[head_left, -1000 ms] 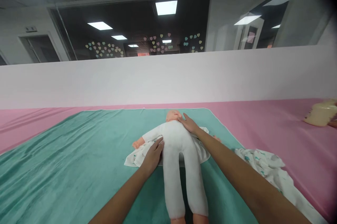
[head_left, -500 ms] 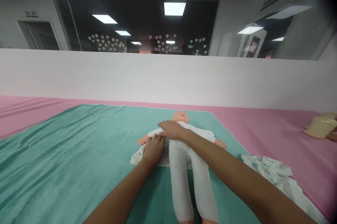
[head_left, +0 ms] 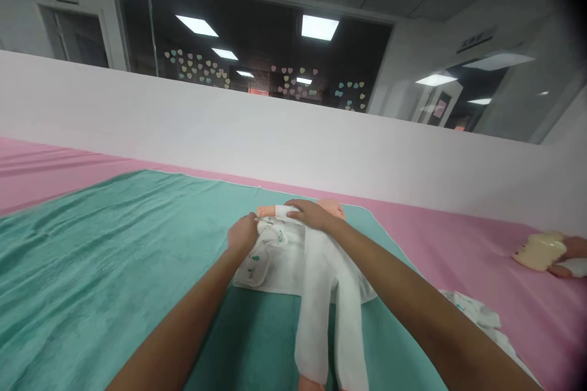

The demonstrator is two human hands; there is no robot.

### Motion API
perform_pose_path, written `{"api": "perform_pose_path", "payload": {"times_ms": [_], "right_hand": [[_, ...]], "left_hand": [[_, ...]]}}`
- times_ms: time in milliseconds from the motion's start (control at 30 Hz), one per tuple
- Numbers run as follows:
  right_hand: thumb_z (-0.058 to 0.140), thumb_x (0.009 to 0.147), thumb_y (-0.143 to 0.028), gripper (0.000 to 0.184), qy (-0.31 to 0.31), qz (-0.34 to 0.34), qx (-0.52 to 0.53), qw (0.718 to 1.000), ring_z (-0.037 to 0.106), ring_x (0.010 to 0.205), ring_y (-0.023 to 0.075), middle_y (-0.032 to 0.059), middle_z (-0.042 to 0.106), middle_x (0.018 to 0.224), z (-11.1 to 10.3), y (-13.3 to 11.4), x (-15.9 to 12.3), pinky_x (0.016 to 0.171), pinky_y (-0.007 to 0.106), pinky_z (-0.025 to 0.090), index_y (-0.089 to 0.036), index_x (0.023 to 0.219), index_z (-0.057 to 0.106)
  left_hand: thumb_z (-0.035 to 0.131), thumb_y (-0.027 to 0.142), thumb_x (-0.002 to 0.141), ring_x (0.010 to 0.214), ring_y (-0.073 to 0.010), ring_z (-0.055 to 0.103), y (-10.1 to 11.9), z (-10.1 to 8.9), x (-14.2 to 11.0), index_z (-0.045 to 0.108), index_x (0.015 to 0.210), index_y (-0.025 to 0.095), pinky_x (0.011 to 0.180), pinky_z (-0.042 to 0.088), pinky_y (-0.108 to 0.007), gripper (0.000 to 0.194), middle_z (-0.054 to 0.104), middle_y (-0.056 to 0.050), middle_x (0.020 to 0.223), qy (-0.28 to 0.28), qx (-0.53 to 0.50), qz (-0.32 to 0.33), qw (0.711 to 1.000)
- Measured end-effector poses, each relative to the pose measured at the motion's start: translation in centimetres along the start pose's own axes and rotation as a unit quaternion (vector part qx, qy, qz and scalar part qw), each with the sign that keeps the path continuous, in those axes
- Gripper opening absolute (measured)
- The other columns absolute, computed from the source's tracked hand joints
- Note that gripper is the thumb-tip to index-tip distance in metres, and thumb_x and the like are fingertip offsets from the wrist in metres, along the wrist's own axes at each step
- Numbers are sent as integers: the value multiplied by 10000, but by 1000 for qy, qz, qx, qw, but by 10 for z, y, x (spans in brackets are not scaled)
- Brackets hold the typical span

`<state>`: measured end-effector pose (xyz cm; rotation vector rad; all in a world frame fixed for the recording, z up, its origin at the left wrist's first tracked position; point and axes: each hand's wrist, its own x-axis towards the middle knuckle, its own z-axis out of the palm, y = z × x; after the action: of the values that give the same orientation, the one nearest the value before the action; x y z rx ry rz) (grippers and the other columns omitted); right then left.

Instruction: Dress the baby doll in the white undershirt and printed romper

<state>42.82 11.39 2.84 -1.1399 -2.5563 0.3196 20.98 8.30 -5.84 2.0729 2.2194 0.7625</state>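
Observation:
A baby doll (head_left: 321, 281) in a white one-piece suit lies on its back on a teal blanket (head_left: 114, 256), head away from me. Under it is a white printed garment (head_left: 259, 259). My left hand (head_left: 242, 235) is closed on the garment's edge beside the doll's arm, lifting it. My right hand (head_left: 309, 215) reaches across the doll's chest and grips the doll's arm (head_left: 270, 212), fingers curled over the sleeve. The doll's head (head_left: 332, 208) is mostly hidden behind my right hand.
The blanket lies on a pink-covered surface (head_left: 458, 244) backed by a white wall. A crumpled printed cloth (head_left: 477, 317) is at the right by my forearm. Far right, another person's hand (head_left: 566, 256) holds a cream bottle (head_left: 539, 251).
My right hand moved from the doll's neck across its chest to its arm. My left hand closed on the garment and raised its edge. The view tilted.

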Motion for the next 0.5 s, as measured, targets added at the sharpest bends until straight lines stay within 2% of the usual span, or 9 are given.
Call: {"api": "perform_pose_path", "payload": {"times_ms": [100,200,300,367,433,500], "right_hand": [[439,864,-452,368,-4,-3,29,1000,517,1073,207,-12,567,1205,2,-4,4,903,325,382,-314,1200,504],[451,852,-476,360,-41,-2,38,998,538,1035,205,-19,586,1175,3,-6,11,878,317,390,-318,1165,532],[462,830,-516,393,-46,27,40,998,547,1013,213,-8,587,1173,5,-7,15,835,310,403,-309,1154,543],[489,804,-542,430,-45,33,34,998,546,1009,220,3,584,1175,8,-7,14,811,304,405,-304,1159,542],[528,763,-572,457,-58,22,25,998,555,977,223,11,598,1141,14,-7,13,777,296,408,-298,1127,561],[559,721,-602,463,-80,11,16,997,568,915,221,17,619,1074,20,-7,11,725,289,409,-285,1057,596]], "left_hand": [[333,178,854,948,-269,539,-15,0,8,551,1024,163,709,418,-361,277,580,-133,1012,43,37,-11,998],[334,186,863,1021,-286,488,-6,3,1,564,1029,136,805,392,-404,288,562,-152,1034,105,78,49,990],[362,329,883,1054,-296,470,17,12,-13,602,988,145,864,364,-430,320,576,-158,1045,69,64,127,987],[463,404,832,1080,-327,460,31,23,-20,617,1001,143,914,321,-483,346,585,-169,1073,28,46,168,984],[568,356,761,1120,-359,439,39,35,-23,611,1056,142,966,253,-523,367,588,-180,1102,14,1,164,986],[595,252,717,1161,-366,417,39,42,-21,619,1056,157,1003,203,-511,353,596,-173,1110,19,-84,123,989]]}}
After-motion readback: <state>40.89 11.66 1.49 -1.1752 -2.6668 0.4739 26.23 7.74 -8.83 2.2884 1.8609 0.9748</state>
